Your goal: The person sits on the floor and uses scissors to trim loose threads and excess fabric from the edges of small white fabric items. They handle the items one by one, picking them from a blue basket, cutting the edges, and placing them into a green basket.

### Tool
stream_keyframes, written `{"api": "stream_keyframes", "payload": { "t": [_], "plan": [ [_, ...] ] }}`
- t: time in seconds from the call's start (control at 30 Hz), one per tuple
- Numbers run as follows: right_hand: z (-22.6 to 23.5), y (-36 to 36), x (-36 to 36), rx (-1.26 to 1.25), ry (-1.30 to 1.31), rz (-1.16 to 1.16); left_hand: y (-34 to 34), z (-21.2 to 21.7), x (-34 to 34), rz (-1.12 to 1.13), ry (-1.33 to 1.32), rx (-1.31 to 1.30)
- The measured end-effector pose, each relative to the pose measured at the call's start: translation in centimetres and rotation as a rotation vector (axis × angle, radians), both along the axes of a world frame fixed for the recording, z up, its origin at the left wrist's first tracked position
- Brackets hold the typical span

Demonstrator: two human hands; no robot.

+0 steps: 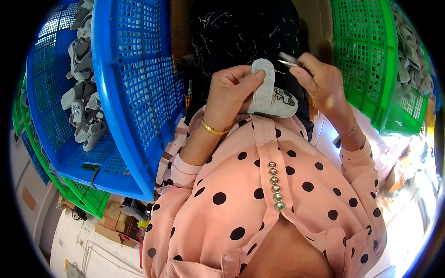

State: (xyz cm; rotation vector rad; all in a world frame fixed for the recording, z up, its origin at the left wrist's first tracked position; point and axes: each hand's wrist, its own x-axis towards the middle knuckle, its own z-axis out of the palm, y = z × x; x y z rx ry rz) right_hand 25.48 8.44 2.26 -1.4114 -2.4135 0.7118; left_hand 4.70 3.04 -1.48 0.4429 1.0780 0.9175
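A spotted blouse (241, 178) is closest; above it, the left hand (227, 95) pinches a pale shoe piece (265, 95), the right hand (324, 82) grips snips (290, 63).

Off-white covers the sole-shaped piece (264, 92) in my left hand (235, 86); black line-art marks the pale shoe piece (282, 106) just below it. Silver snips (288, 63) gleam in my right hand (323, 83). Left of my grip, the basket (103, 78) is blue; right of it, the crate (364, 51) is green. My blouse (238, 183) is pink, black-dotted.

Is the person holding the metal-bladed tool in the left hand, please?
No, the metal-bladed tool is in the right hand, while the left hand holds a pale shoe piece.
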Motion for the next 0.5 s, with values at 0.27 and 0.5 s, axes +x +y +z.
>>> {"api": "stream_keyframes", "payload": {
  "t": [0.27,0.5],
  "plan": [
    [-1.4,0.1,-1.1,-0.03,-0.169,-0.092,-0.4,0.4,0.3,-0.039,0.106,0.105],
    [0.0,-0.4,-1.9,-0.262,0.029,-0.11,-0.5,0.1,0.2,-0.033,0.14,0.136]
  ]
}}
